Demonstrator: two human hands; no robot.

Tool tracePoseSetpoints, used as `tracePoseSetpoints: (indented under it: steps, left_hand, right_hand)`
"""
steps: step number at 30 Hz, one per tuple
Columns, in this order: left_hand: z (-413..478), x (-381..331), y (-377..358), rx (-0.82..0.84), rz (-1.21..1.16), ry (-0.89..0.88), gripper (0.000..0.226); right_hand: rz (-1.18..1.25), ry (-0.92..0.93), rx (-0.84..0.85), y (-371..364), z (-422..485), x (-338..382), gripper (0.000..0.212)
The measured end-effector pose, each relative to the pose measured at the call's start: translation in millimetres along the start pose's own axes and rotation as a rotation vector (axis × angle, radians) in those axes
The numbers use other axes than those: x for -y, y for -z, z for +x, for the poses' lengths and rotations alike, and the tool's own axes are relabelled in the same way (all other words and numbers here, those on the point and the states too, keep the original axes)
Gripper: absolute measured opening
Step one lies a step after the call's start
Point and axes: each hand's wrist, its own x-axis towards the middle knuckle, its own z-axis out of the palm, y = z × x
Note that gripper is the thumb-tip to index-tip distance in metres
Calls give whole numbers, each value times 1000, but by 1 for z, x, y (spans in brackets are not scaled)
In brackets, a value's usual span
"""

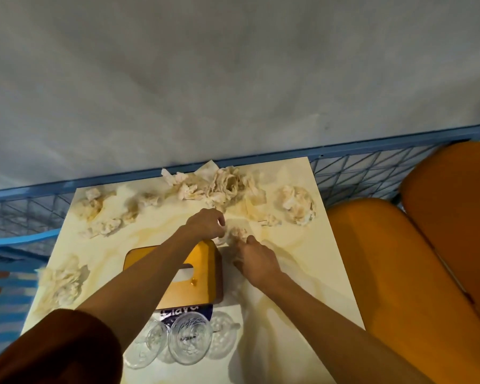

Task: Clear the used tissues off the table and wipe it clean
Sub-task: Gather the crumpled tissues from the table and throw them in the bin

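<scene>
Several crumpled used tissues lie on the pale marble-patterned table [311,275]: a big heap [222,187] at the far edge, one wad [298,205] at the far right, a cluster [100,214] at the far left and one wad [63,281] at the left edge. A small crumpled tissue [239,233] sits mid-table. My left hand [205,224] has curled fingers pinching its left side. My right hand [257,261] reaches it from below, fingers curled at its near edge; whether they grip it is hidden.
A wooden tissue box [203,270] stands under my left forearm. Several clear glasses [190,338] stand at the table's near edge. Orange seat cushions [416,259] are on the right. A blue metal mesh rail [372,167] runs behind the table.
</scene>
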Motion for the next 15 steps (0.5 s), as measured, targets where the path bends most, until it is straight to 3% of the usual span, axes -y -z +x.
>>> tracePoseSetpoints:
  steps: [8,15]
  left_hand:
    - [19,-7,-11,6,179,37,32]
    - [23,-9,-14,-121,321,-43,11]
  right_hand:
    - [-47,18,-38,-13,3,-16,29]
    - [204,-1,-105,-10,0,-34,22]
